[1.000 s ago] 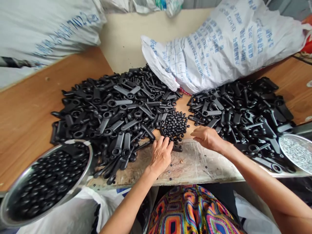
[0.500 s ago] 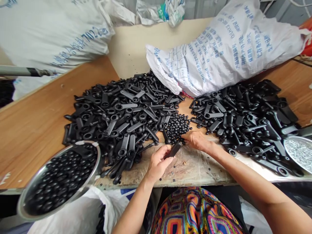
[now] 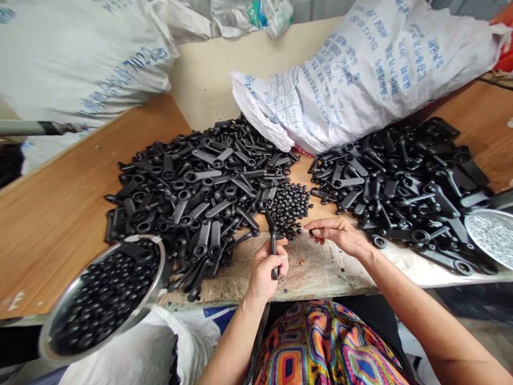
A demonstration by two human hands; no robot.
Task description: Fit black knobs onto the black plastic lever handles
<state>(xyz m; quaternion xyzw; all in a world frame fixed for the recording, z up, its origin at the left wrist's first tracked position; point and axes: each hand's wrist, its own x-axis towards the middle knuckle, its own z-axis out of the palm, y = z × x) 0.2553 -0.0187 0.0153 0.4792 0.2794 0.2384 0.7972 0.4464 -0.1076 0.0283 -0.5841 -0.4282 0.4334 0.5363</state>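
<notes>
My left hand (image 3: pixel 267 270) is closed round a black plastic crank handle (image 3: pixel 274 251), held nearly upright at the front of the table. To its right, my right hand (image 3: pixel 339 233) pinches a small black bead-like part (image 3: pixel 311 232) between thumb and fingertips. Just beyond both hands lies a small heap of round black beads (image 3: pixel 289 206). A large pile of similar black handles (image 3: pixel 200 187) spreads to the left of the beads. The two hands are apart, and the palm side of the left one is partly hidden.
Another pile of black handles (image 3: pixel 401 182) lies on the right. A metal bowl (image 3: pixel 162 267) of black knobs sits at the front left, and a bowl of small metal pieces (image 3: pixel 491 238) at the right edge. A white printed sack (image 3: pixel 340 80) leans across the back.
My left hand has turned the handle from slanting to nearly upright. My right hand has drawn back from the bead heap, with a small black part now showing at its fingertips.
</notes>
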